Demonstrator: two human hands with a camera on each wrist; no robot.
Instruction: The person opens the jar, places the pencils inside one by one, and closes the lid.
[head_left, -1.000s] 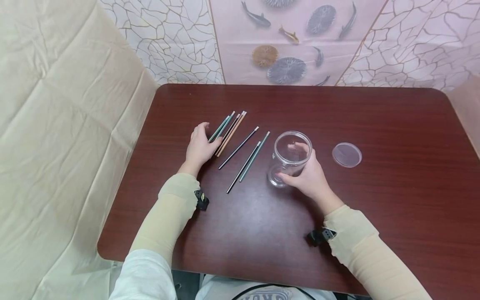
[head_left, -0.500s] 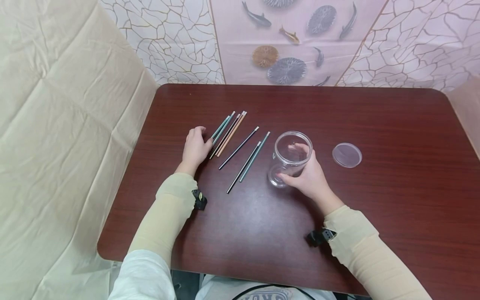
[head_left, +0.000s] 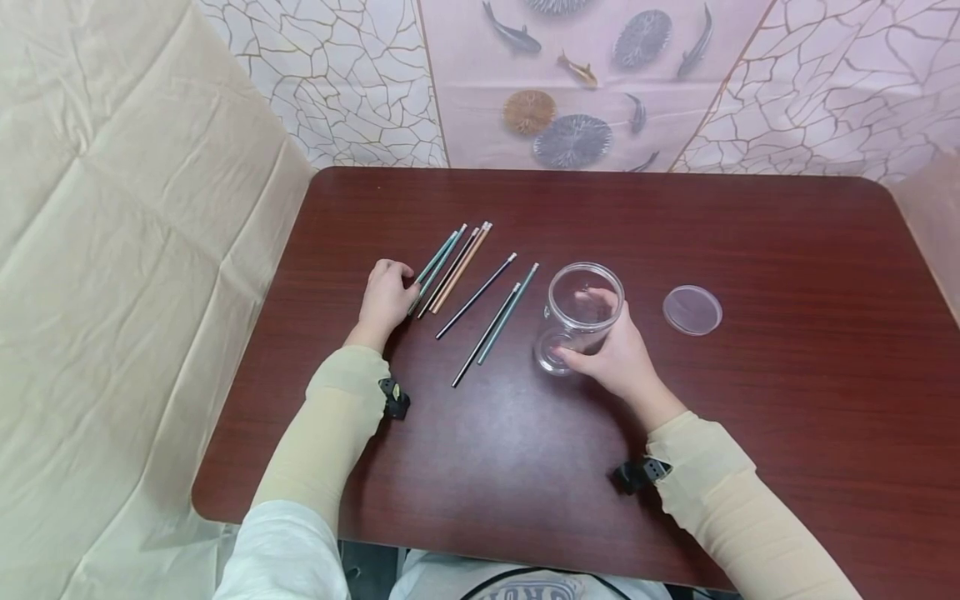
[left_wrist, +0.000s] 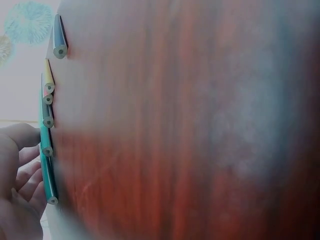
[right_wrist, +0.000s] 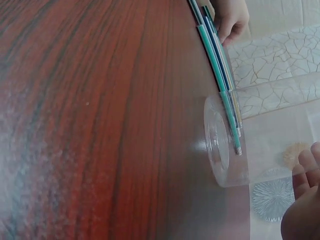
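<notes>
My left hand (head_left: 384,298) is at the left end of a row of pencils, thumb and curled fingers around the outermost teal pencil (left_wrist: 49,177). Another teal pencil (head_left: 435,271), a dark pencil (head_left: 453,273) and tan pencils (head_left: 467,265) lie beside it on the table. With my right hand (head_left: 618,354) I hold a clear jar (head_left: 551,333) from its right side, the thumb near its base. The jar stands lidless, mouth up. In the right wrist view pencils show through the jar's wall (right_wrist: 235,175).
Between the row and the jar lie a dark pencil (head_left: 476,296), a black pencil (head_left: 483,337) and a teal pencil (head_left: 510,312). A clear round lid (head_left: 692,310) lies flat right of the jar. The brown table (head_left: 787,400) ends at a patterned backdrop (head_left: 367,83).
My left hand has moved left, off the dark and tan pencils, to the outermost teal one. The teal pencils have shifted slightly left. My right hand and the jar stay put.
</notes>
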